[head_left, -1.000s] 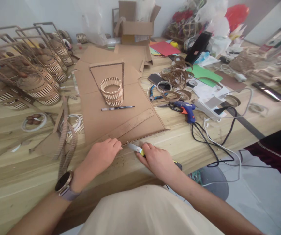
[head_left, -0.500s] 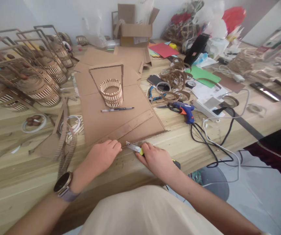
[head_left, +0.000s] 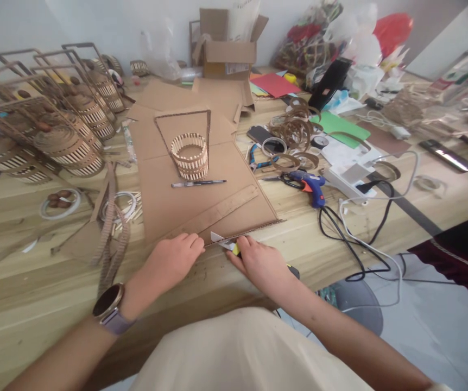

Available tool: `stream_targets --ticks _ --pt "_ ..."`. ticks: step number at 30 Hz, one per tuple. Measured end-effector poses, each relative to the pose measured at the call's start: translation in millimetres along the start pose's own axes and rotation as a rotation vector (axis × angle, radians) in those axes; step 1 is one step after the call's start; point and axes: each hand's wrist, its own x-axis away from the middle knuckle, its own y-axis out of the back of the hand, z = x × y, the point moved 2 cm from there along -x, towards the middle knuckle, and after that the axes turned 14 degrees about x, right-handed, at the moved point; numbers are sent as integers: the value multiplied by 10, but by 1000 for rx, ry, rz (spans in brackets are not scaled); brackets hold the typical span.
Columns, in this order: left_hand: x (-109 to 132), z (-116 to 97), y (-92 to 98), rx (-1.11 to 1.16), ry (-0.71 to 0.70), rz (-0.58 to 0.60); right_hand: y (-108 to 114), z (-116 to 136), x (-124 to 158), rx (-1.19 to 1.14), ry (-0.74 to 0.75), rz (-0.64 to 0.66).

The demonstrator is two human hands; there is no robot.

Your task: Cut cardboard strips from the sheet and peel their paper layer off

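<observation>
My right hand (head_left: 260, 263) is closed round a yellow utility knife (head_left: 226, 244), whose blade tip rests on the near edge of a large cardboard sheet (head_left: 181, 193). My left hand (head_left: 172, 260), curled with its fingers together, presses down on that same edge just left of the blade. A cardboard strip (head_left: 221, 209) lies diagonally on the sheet. Farther back on the sheet lie a pen (head_left: 198, 183) and a small round basket of wooden sticks (head_left: 190, 156) with a tall cardboard handle.
Several finished cardboard baskets (head_left: 63, 141) stand at the left. Corrugated strips (head_left: 109, 228) lie near my left arm. A blue glue gun (head_left: 309, 183), black and white cables (head_left: 356, 239), cardboard rings (head_left: 295, 130), coloured paper and an open box (head_left: 228, 51) crowd the right and back.
The knife has slid a little to the left along the cardboard's near edge, closer to my left hand. My left hand has stayed pressed in place.
</observation>
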Motion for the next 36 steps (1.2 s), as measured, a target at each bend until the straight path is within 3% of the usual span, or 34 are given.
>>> stream_targets --ticks 13,26,32,36 --pt "10 2 -26 19 -31 -6 9 -228 124 9 -31 93" --pt "-163 -223 66 26 25 56 11 -148 128 18 -60 114" --pt "-188 -203 51 42 -24 51 -10 -91 50 -4 -80 41" --pt "-175 -192 40 44 -39 23 -16 -147 57 -10 -45 63"
